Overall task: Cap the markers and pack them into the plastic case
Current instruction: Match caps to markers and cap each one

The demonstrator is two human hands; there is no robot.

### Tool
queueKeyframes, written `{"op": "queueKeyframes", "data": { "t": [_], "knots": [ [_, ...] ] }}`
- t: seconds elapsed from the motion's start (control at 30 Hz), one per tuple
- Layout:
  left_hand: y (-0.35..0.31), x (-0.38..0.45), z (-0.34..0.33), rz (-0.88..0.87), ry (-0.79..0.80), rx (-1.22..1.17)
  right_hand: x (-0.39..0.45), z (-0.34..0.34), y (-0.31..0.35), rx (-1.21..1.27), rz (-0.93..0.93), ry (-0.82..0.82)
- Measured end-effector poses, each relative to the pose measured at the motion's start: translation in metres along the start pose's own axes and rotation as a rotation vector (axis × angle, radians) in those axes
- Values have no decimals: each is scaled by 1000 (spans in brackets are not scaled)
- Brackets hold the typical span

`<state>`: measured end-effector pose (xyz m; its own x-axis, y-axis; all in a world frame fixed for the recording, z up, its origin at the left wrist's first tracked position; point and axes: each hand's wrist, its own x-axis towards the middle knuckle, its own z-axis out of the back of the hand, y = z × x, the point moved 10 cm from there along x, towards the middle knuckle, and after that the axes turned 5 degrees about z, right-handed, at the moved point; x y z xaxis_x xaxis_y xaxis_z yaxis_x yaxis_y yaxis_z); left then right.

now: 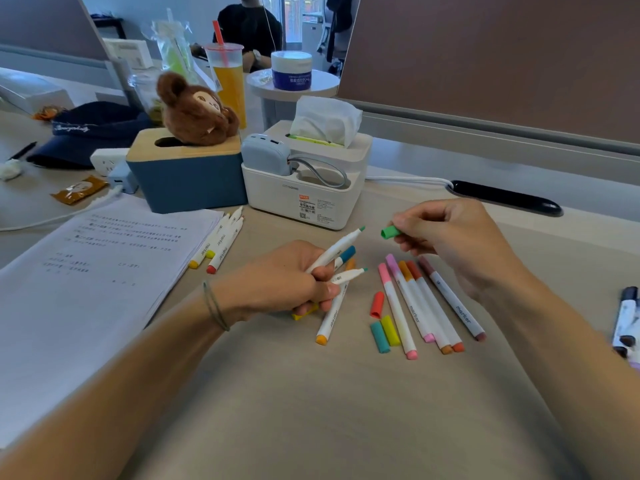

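Observation:
My left hand (294, 277) grips a bunch of white markers; an uncapped green-tipped marker (337, 245) points up and right from it, with a second uncapped one (349, 274) below. My right hand (446, 237) pinches a green cap (391, 232), a short way right of the green tip. Several capped markers (415, 299) lie side by side on the desk under my right hand. Loose red (377, 304), yellow (390, 330) and teal (379, 337) caps lie left of them. An orange-ended marker (329, 320) lies by my left hand. No plastic case shows.
More markers (218, 245) lie beside a stack of printed paper (97, 271) at left. A blue tissue box (187, 174) with a plush toy and a white organiser box (304, 188) stand behind. Dark markers (625, 317) lie at the right edge. A person sits far behind.

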<state>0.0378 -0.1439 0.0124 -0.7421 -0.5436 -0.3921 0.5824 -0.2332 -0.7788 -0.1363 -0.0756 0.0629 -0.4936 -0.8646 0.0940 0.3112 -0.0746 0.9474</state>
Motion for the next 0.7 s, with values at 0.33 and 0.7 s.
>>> {"op": "queueKeyframes", "data": {
  "t": [0.33, 0.7],
  "knots": [
    [-1, -1, -5, 1, 26, 9, -5, -15, 17, 23, 126, 26],
    [-2, -3, -13, -11, 84, -117, -20, -26, 34, -1, 275, -101]
  ]
}}
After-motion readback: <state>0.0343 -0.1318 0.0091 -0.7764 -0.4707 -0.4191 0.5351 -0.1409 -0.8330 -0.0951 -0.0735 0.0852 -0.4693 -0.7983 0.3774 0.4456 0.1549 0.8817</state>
